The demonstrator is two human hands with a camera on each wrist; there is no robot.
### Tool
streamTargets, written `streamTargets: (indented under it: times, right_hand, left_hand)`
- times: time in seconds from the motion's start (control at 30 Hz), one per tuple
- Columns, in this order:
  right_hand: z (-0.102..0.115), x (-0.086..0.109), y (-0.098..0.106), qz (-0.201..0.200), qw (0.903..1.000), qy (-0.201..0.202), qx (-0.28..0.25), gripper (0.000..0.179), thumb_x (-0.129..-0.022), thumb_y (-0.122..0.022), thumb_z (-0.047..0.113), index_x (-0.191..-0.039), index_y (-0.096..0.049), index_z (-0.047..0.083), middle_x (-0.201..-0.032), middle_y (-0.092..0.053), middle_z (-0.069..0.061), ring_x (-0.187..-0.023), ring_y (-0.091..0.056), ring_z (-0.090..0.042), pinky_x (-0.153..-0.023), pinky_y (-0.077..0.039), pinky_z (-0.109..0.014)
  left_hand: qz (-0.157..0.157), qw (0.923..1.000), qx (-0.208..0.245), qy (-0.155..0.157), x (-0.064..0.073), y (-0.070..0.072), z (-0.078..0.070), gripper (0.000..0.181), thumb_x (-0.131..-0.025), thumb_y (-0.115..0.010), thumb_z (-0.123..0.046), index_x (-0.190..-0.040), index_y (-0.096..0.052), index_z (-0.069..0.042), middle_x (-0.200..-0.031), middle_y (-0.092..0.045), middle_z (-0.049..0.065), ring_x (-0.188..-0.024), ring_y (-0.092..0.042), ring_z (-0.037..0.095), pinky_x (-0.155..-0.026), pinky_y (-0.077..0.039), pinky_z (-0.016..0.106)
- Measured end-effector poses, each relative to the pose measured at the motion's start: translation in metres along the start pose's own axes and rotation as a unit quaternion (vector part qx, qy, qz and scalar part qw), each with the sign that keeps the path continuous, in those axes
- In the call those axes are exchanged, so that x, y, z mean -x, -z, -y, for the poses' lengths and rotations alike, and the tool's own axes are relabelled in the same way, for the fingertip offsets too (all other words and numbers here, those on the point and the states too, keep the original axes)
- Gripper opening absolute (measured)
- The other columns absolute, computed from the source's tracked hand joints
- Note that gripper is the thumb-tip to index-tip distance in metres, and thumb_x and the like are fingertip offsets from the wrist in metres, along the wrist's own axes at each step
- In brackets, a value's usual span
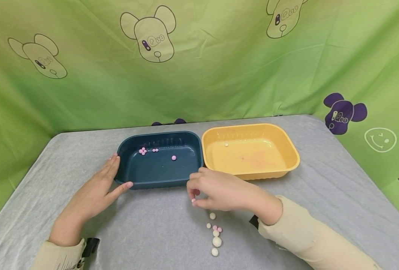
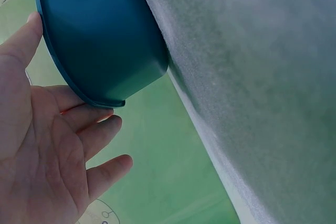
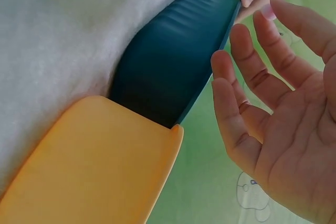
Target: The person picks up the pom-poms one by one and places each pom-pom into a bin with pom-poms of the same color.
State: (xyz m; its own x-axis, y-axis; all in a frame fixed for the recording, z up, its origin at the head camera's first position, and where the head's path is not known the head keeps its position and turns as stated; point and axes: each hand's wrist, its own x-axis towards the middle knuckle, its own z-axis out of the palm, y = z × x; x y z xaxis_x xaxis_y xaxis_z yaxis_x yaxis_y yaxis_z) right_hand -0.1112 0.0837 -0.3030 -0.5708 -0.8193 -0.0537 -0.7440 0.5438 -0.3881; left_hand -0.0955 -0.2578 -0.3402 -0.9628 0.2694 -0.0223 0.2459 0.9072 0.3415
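So the left hand (image 1: 96, 191) is bracing the blue tray (image 1: 162, 184) with spread fingers, probably so it won't slide, while the right hand's fingers (image 1: 203, 203) are pinching a pink bead (image 1: 193, 201) (fingertips only, guess it's too tiny otherwise) just off the tray's front right corner.

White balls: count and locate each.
6 white balls: one in the yellow tray, five in a rough column on the table near the right hand, which may hide more.

Head view bright, even; faint glints on the yellow tray (image 1: 253, 150); soft shadows on the bench (image 1: 152, 228), which seems out of focus in the dimmer wrist views.
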Motion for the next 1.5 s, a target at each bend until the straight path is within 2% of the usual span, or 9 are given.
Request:
streamTargets:
  times: [0.33, 0.63, 0.8, 1.17, 1.5]
  right_hand:
    - [-0.004, -0.013, 0.007, -0.008, 1.0000, 0.001, 0.005, 0.010, -0.090, -0.072, 0.021, -0.084, -0.065, 0.022, -0.086, -0.058, 0.010, -0.085, -0.047, -0.009, -0.075, -0.045, -0.021]
    - [-0.011, -0.024, 0.009, -0.022, 0.9993, -0.003, -0.032, 0.010, -0.092, -0.070, 0.022, -0.084, -0.064, 0.021, -0.086, -0.057, 0.005, -0.086, -0.050, -0.013, -0.079, -0.044, -0.025]
    - [-0.013, -0.027, 0.011, -0.029, 0.9991, -0.010, -0.030, 0.011, -0.092, -0.070, 0.022, -0.083, -0.064, 0.021, -0.087, -0.057, 0.005, -0.087, -0.051, -0.011, -0.080, -0.044, -0.025]
    - [-0.019, -0.036, 0.011, -0.064, 0.9959, -0.017, -0.062, 0.010, -0.094, -0.068, 0.018, -0.085, -0.063, 0.019, -0.083, -0.055, 0.007, -0.076, -0.055, -0.012, -0.067, -0.045, -0.022]
    - [-0.027, -0.045, 0.009, -0.063, 0.9944, -0.029, -0.079, 0.010, -0.094, -0.068, 0.018, -0.086, -0.063, 0.018, -0.083, -0.057, 0.006, -0.073, -0.051, -0.006, -0.067, -0.047, -0.022]
  left_hand:
    - [0.003, 1.0000, 0.006, 0.002, 0.000, 0.000, 0.001, 0.093, -0.099, -0.048, -0.059, -0.158, -0.008, 0.001, -0.167, -0.005, 0.017, -0.153, -0.012, 0.040, -0.118, -0.023, 0.063]
    - [0.006, 1.0000, 0.006, 0.003, -0.001, 0.000, 0.002, 0.093, -0.099, -0.048, -0.059, -0.158, -0.008, 0.002, -0.167, -0.006, 0.018, -0.153, -0.012, 0.041, -0.118, -0.022, 0.063]
    - [0.006, 1.0000, 0.004, 0.003, -0.001, 0.000, 0.002, 0.093, -0.099, -0.047, -0.060, -0.158, -0.008, 0.001, -0.167, -0.006, 0.018, -0.153, -0.012, 0.041, -0.118, -0.023, 0.063]
    - [0.004, 0.9999, 0.013, 0.001, -0.001, -0.001, 0.003, 0.093, -0.099, -0.048, -0.058, -0.157, -0.009, 0.003, -0.166, -0.006, 0.020, -0.153, -0.012, 0.041, -0.117, -0.022, 0.065]
    - [0.005, 0.9999, 0.016, 0.002, -0.002, -0.001, 0.002, 0.093, -0.099, -0.048, -0.058, -0.158, -0.007, 0.002, -0.167, -0.003, 0.017, -0.154, -0.010, 0.040, -0.118, -0.021, 0.064]
